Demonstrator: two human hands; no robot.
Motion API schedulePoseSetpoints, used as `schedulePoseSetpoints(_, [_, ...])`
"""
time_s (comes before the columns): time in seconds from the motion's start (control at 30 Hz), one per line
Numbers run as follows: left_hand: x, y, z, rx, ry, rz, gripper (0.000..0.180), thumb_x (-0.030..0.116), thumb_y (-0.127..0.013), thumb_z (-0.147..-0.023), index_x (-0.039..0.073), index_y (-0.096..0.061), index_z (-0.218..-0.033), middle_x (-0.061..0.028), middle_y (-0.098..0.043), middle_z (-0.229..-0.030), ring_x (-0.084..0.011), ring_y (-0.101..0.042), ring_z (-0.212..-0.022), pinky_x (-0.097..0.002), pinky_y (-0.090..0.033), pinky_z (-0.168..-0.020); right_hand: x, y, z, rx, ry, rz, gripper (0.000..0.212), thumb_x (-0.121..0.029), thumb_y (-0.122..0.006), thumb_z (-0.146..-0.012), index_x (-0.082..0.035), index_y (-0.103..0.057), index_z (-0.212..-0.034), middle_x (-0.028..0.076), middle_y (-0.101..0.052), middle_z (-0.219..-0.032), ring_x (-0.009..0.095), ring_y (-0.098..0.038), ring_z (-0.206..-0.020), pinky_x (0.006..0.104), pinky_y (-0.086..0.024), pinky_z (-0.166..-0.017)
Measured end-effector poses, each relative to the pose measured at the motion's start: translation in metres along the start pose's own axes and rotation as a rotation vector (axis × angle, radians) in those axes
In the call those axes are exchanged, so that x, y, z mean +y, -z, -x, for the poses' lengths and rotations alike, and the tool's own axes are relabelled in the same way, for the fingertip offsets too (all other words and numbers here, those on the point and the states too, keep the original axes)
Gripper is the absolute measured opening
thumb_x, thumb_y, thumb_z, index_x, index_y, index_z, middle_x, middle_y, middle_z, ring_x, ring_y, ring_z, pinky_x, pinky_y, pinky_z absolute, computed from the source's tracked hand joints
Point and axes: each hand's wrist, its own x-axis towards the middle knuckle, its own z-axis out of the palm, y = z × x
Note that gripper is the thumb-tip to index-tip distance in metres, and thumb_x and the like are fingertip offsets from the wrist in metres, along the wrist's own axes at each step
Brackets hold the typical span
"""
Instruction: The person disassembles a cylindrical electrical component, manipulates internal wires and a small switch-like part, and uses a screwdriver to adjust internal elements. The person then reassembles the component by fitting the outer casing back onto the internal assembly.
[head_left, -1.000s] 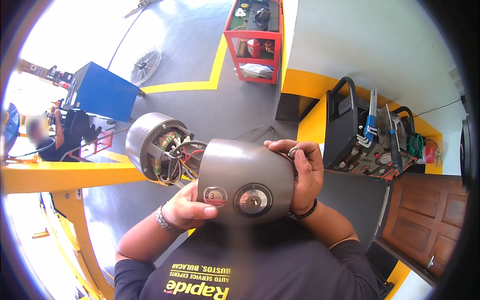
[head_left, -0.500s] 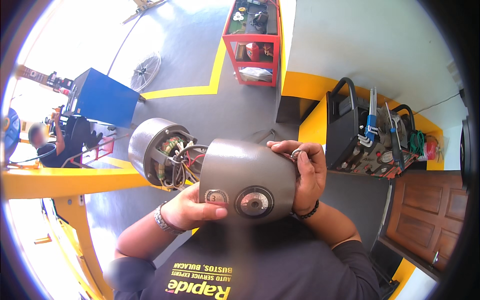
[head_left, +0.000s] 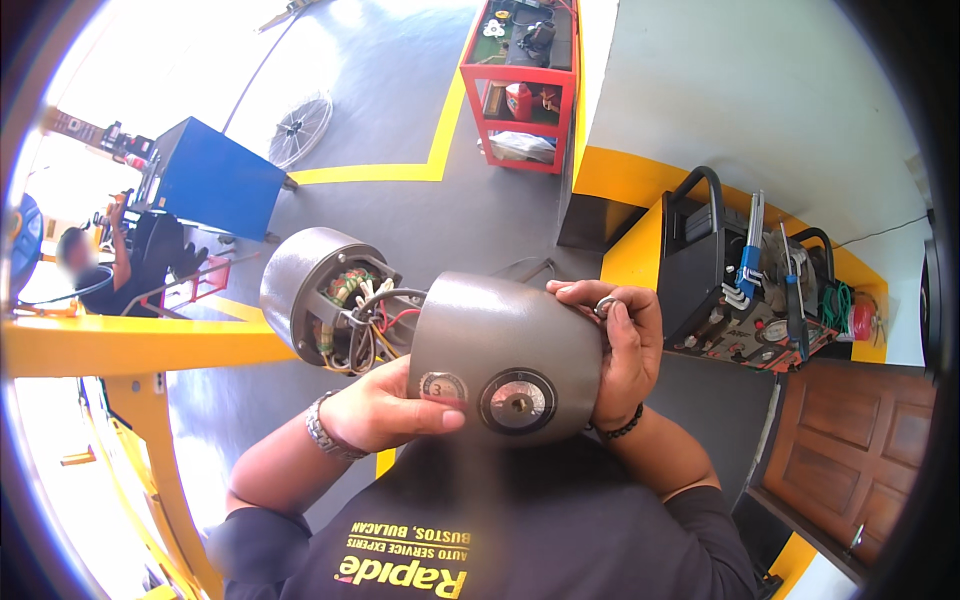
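Observation:
A rounded grey metal housing cover (head_left: 500, 340) is held in front of my chest. A round dial (head_left: 518, 402) with a silver centre and a small round badge (head_left: 443, 388) mark its near face. My left hand (head_left: 395, 408) grips the cover's left end, thumb on the front. At the right end, my right hand (head_left: 628, 350) curls against it, with a small shiny metal ring (head_left: 604, 306) between thumb and fingers. Wires (head_left: 375, 325) run from behind the cover to a grey cylindrical motor body (head_left: 315, 285), whose open end shows windings. What carries that body is hidden.
A black-and-orange machine (head_left: 745, 275) with hex keys and a screwdriver stands at right, near a wooden door (head_left: 850, 450). A red tool cart (head_left: 520, 75) is ahead. Yellow beams (head_left: 130, 343) cross the left; a person (head_left: 95, 275) sits beyond, beside a blue cabinet (head_left: 215, 185).
The cover and both hands sit slightly farther right in the picture, as the whole view has shifted a little. The grip of both hands looks unchanged.

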Motion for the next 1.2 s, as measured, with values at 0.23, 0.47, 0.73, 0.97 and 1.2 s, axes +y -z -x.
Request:
schedulePoseSetpoints(0.23, [-0.006, -0.003, -0.002, 0.043, -0.029, 0.102, 0.066, -0.002, -0.065, -0.086, -0.001, -0.042, -0.147, -0.0135, -0.054, -0.143, -0.0245, -0.048, -0.135, -0.0405, -0.035, -0.115, 0.004, 0.001, 0.001, 0.001, -0.047, -0.009, 0.010, -0.005, -0.038, -0.103, -0.001, -0.047, -0.106, 0.022, -0.068, -0.109, 0.028, -0.064, -0.108, 0.0440, -0.048, -0.101])
schedulePoseSetpoints(0.47, [-0.002, -0.008, 0.005, 0.059, -0.017, 0.114, 0.063, -0.004, -0.063, -0.086, -0.001, -0.044, -0.146, -0.0141, -0.054, -0.143, -0.0251, -0.048, -0.136, -0.0414, -0.035, -0.115, 0.004, 0.000, 0.002, -0.040, -0.005, 0.002, 0.010, -0.005, -0.039, -0.104, -0.001, -0.047, -0.107, 0.022, -0.067, -0.110, 0.027, -0.064, -0.107, 0.0429, -0.049, -0.100])
schedulePoseSetpoints(0.73, [0.004, -0.013, 0.011, 0.150, 0.047, 0.100, 0.053, -0.001, -0.065, -0.091, 0.001, -0.050, -0.142, -0.0123, -0.060, -0.136, -0.0222, -0.056, -0.127, -0.0371, -0.044, -0.107, 0.005, -0.005, 0.005, -0.044, -0.016, 0.031, 0.010, -0.004, -0.039, -0.104, -0.001, -0.047, -0.105, 0.021, -0.067, -0.110, 0.026, -0.064, -0.107, 0.0421, -0.049, -0.099])
schedulePoseSetpoints(0.97, [0.014, -0.011, 0.017, 0.242, 0.110, 0.062, 0.046, 0.004, -0.064, -0.095, 0.001, -0.053, -0.139, -0.0115, -0.063, -0.131, -0.0213, -0.062, -0.119, -0.0362, -0.048, -0.103, 0.008, -0.004, 0.001, -0.034, 0.006, 0.073, 0.010, -0.006, -0.040, -0.105, 0.000, -0.048, -0.107, 0.019, -0.067, -0.110, 0.023, -0.064, -0.105, 0.0390, -0.049, -0.098])
schedulePoseSetpoints(1.2, [0.021, -0.022, 0.006, 0.307, 0.126, 0.052, 0.062, 0.012, -0.069, -0.091, -0.003, -0.043, -0.145, -0.0186, -0.058, -0.136, -0.0313, -0.057, -0.127, -0.0467, -0.047, -0.107, 0.010, -0.009, -0.002, 0.063, -0.093, 0.108, 0.010, -0.008, -0.045, -0.105, 0.000, -0.051, -0.109, 0.013, -0.067, -0.105, 0.015, -0.062, -0.098, 0.0329, -0.050, -0.094])
